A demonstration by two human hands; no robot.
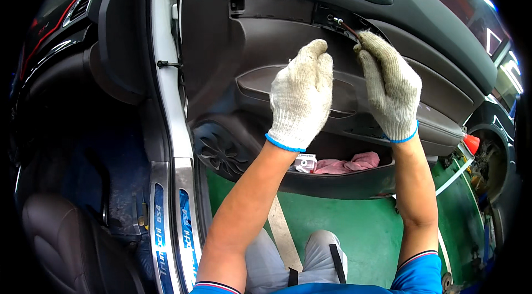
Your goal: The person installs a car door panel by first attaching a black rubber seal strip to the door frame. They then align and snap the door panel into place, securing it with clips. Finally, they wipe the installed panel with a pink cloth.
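Green floor (360, 222), open car door panel (299, 36)

Right gloved hand (392, 81) pinches a slim, apparently screwdriver-like tool (348, 29), its tip at the dark recess (321, 16); the left (302, 94) hovers nearby, fingers together, palm hidden. Probably a fastener is being worked; next calls for straight alignment.

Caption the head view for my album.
At an open car door: gloved right hand holding slim tool, gloved left hand nearby.

We have room between our white-knit-gloved left hand (302, 97) and right hand (392, 86); the brown moulded door panel (271, 44) blocks beyond.
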